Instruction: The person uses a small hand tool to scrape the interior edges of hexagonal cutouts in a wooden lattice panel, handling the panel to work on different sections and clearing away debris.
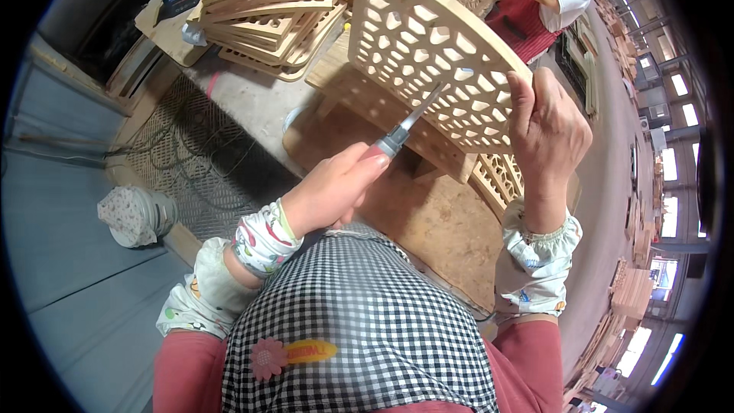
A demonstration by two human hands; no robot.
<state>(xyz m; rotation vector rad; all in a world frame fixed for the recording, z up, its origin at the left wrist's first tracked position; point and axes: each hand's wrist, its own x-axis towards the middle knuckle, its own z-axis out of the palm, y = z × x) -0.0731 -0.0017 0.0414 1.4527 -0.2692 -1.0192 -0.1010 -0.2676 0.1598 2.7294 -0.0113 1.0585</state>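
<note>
The left hand (332, 191) is clenched around the red handle of a narrow file (409, 124), whose metal blade reaches up into one of the cut-outs of a wooden lattice panel (428, 46). The right hand (547, 134) has its fingers (524, 99) wrapped over the panel's near right edge, holding it tilted upright above the desk (428, 214). The work in hand looks like cleaning the inner edges of the openings, one hole at a time. The next move probably calls for a short stroke kept inside the same opening, with the panel held steady so the thin ribs are not chipped. A stack of similar lattice panels (271, 8) lies further back on the desk, and another lattice piece (501, 176) leans just below the right hand. A co-worker (547, 0) in a red apron stands beyond the panel, well clear of the blade.
</note>
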